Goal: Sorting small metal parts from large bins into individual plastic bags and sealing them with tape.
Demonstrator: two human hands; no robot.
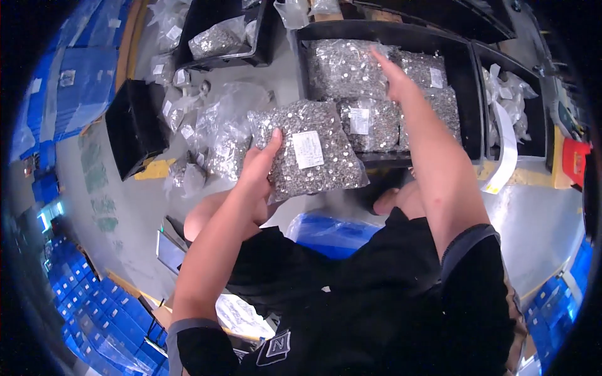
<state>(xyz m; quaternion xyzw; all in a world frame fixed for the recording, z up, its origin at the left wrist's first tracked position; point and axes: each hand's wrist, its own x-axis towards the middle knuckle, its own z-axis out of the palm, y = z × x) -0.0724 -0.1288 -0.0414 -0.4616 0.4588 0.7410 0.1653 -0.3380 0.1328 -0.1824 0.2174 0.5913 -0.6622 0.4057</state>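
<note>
At frame centre, the left hand (260, 172) grips one clear plastic bag of small silver metal parts (305, 149), thumb on its front beside a white label. The right hand (394, 78) reaches to the upper centre, fingers spread flat on the four or so similar bags (351, 78) packed in a black plastic bin (467, 81). More bags, perhaps six, lie loose on the grey floor (125, 200) at upper left.

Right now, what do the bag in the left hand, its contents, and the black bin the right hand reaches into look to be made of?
The bag in the left hand looks like thin clear plastic film: glossy, creased, see-through, with a white paper-like label. Its contents look like small silvery metal parts, bright and glinting; their exact kind is too small to tell. The black bin under the right hand seems rigid moulded plastic, matte with smooth walls.
</note>
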